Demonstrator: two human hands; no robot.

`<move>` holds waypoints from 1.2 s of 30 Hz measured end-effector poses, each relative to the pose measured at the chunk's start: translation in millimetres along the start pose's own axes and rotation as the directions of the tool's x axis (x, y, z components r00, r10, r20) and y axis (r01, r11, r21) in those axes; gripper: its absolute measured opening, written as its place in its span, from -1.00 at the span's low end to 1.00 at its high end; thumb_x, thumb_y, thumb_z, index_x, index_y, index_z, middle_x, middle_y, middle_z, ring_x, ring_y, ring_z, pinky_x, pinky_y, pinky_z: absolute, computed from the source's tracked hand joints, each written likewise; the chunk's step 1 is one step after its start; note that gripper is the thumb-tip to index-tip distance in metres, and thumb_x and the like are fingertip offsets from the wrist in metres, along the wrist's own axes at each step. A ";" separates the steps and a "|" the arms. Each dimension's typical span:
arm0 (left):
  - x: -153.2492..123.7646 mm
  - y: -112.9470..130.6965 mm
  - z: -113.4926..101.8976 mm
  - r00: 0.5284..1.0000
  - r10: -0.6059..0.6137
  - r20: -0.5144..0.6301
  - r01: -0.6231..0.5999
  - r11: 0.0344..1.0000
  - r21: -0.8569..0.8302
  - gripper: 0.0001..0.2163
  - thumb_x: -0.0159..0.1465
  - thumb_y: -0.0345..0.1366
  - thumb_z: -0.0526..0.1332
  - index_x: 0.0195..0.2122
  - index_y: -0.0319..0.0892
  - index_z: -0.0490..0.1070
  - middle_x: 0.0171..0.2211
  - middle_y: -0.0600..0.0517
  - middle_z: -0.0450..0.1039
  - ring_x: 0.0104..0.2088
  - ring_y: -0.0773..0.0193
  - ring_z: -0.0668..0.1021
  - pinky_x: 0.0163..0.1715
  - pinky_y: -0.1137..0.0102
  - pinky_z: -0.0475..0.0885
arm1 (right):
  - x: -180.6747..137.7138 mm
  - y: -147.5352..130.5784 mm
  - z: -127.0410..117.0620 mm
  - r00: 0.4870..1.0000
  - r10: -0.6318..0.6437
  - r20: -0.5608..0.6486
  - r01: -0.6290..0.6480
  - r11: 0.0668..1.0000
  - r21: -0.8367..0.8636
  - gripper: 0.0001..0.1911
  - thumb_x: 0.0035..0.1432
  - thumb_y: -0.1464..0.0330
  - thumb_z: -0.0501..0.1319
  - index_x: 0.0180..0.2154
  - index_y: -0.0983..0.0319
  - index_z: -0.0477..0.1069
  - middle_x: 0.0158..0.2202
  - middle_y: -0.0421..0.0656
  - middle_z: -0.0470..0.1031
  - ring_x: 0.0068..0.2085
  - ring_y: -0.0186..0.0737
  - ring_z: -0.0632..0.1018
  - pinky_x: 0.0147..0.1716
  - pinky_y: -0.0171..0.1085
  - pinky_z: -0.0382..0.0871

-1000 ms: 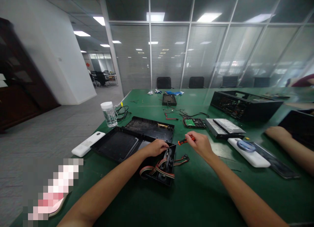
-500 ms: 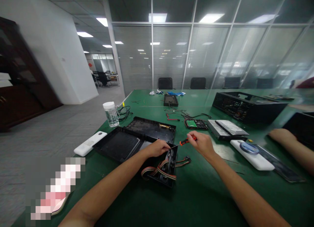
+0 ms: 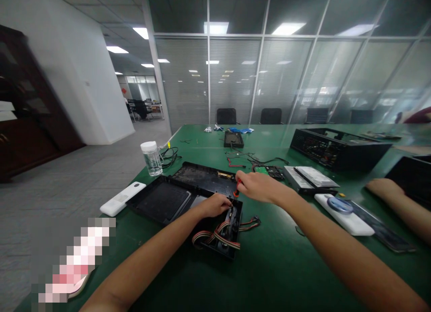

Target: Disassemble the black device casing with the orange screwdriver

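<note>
My right hand (image 3: 255, 186) is closed around a red-and-black screwdriver (image 3: 237, 190), held upright with its shaft pointing down. The tip meets the right end of an open black plastic casing (image 3: 158, 196), close to my left fingers. My left hand (image 3: 215, 206) reaches over that casing, fingertips pinched together near the screwdriver tip; what they hold is too small to make out. A striped bundle of wires (image 3: 215, 236) loops over the casing's near right corner. Behind it lies a dusty black cover panel (image 3: 198, 175) with a brass-coloured strip on it.
A water bottle (image 3: 152, 159) and a white device (image 3: 123, 199) stand left. To the right are a circuit board (image 3: 266, 170), a metal drive unit (image 3: 311, 178), a white power bank (image 3: 346, 215) and a black computer case (image 3: 336, 148). Another person's hand (image 3: 384, 186) rests at far right.
My right hand has moved left and up, turning the screwdriver from a slant to upright above the casing. My left hand stays pinched in about the same place.
</note>
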State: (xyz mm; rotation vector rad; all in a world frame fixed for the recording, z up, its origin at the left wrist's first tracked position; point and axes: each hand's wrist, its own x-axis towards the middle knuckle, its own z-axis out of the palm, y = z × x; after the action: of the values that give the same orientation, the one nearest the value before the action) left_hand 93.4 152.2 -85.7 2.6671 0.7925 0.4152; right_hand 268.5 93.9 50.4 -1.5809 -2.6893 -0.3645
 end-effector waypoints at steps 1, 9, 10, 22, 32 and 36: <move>0.0 -0.4 0.3 1.000 -0.003 -0.001 0.003 1.000 -0.002 -0.82 0.19 -0.42 0.11 -0.26 -0.22 0.49 -0.30 -0.01 0.50 -0.29 0.29 0.49 -0.26 0.50 0.28 | 2.6 -1.0 -2.0 1.000 -0.007 0.028 0.006 1.000 0.022 -0.65 0.21 0.26 -0.13 -0.14 0.25 0.30 -0.34 -0.04 0.50 -0.34 -0.14 0.50 -0.42 -0.30 0.15; 0.5 -3.6 3.0 1.000 -0.003 -0.001 0.003 1.000 -0.016 -0.83 0.18 -0.43 0.11 -0.27 -0.22 0.49 -0.32 0.00 0.50 -0.30 0.30 0.49 -0.27 0.52 0.29 | 11.2 0.5 -2.1 0.995 0.087 0.056 -0.088 0.996 0.005 -0.48 0.21 0.10 -0.19 -0.16 0.31 0.35 -0.29 0.08 0.49 -0.27 -0.03 0.50 -0.35 -0.20 0.23; 0.4 -3.3 3.1 1.000 -0.009 -0.002 0.009 1.000 -0.022 -0.83 0.18 -0.43 0.11 -0.28 -0.22 0.49 -0.32 0.00 0.50 -0.30 0.30 0.49 -0.28 0.52 0.29 | 11.1 -0.2 -2.5 0.998 0.036 0.060 -0.039 0.998 0.040 -0.52 0.22 0.13 -0.17 -0.11 0.29 0.32 -0.28 0.04 0.49 -0.28 -0.07 0.50 -0.35 -0.22 0.23; -1.9 4.4 -1.2 0.999 -0.033 -0.004 0.033 0.999 0.014 -0.84 0.18 -0.43 0.12 -0.30 -0.21 0.49 -0.34 0.02 0.50 -0.32 0.31 0.50 -0.28 0.51 0.29 | 12.1 0.5 -2.3 0.993 0.089 0.074 -0.087 0.996 -0.032 -0.38 0.21 0.05 -0.28 -0.35 0.27 0.42 -0.34 0.04 0.50 -0.29 -0.02 0.50 -0.39 -0.23 0.20; -3.9 5.3 0.8 1.000 -0.001 -0.029 0.003 0.998 0.061 -0.81 0.21 -0.43 0.08 -0.22 -0.21 0.46 -0.27 -0.01 0.49 -0.24 0.27 0.48 -0.18 0.47 0.29 | -24.2 29.1 45.1 0.976 0.179 -0.127 -0.121 0.922 0.369 -0.50 0.19 0.06 -0.14 -0.48 0.23 0.38 -0.56 -0.15 0.40 -0.45 -0.23 0.44 -0.47 -0.31 0.17; -4.4 7.8 2.3 0.999 0.031 -0.036 -0.027 0.992 0.122 -0.81 0.22 -0.42 0.08 -0.21 -0.23 0.44 -0.26 -0.04 0.47 -0.21 0.26 0.46 -0.15 0.45 0.28 | -42.9 63.3 118.1 0.880 0.474 0.012 -0.145 0.245 0.959 -0.55 0.18 0.06 -0.13 -0.41 0.23 0.32 -0.71 -0.33 0.15 -0.71 -0.38 0.21 -0.70 -0.36 0.13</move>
State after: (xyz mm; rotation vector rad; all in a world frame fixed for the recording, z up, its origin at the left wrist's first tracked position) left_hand 94.4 143.0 -85.5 2.7937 0.8154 0.4386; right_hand 357.9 109.9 -56.9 -1.3544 -1.5707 0.8366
